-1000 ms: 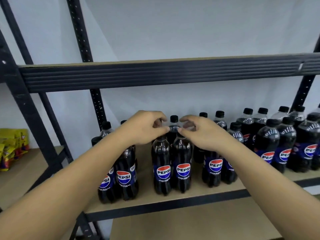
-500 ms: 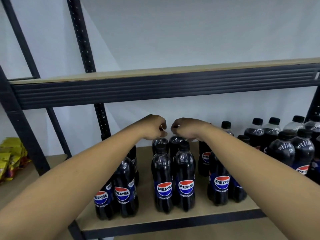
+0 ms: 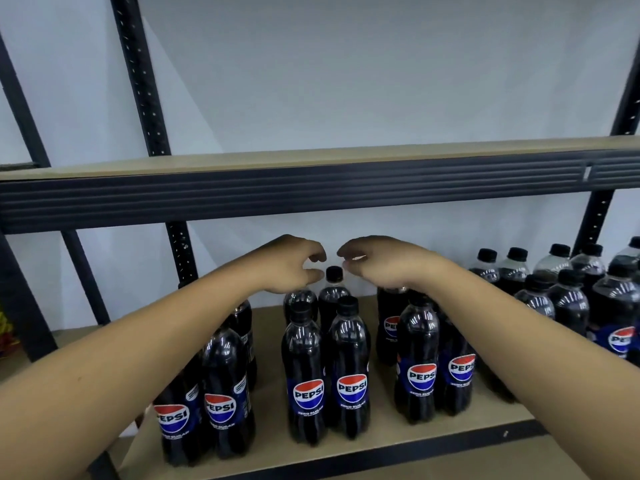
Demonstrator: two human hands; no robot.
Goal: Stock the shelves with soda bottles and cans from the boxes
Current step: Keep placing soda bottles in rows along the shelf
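Several black Pepsi bottles stand upright in pairs on the lower wooden shelf (image 3: 381, 445). Directly in front of me is one pair (image 3: 306, 375), and a black-capped back-row bottle (image 3: 333, 292) stands behind it. My left hand (image 3: 294, 265) hovers over the back row just left of that cap, fingers loosely curled, and hides the top of the neighbouring back bottle. On the cap's right side, my right hand (image 3: 377, 263) mirrors it, also loosely curled. Nothing shows in either hand. The cap stands free in the gap between them.
More Pepsi bottles stand in a pair at the left (image 3: 221, 393), a pair at the right (image 3: 419, 368) and a dense group at the far right (image 3: 568, 299). The upper shelf's dark beam (image 3: 311, 192) runs close above my hands. Yellow snack packets (image 3: 5, 330) lie on the neighbouring shelf.
My hands reached deeper, from the front pair's tops to the back row, then parted slightly. A back bottle's cap now shows between them. The view has tilted upward.
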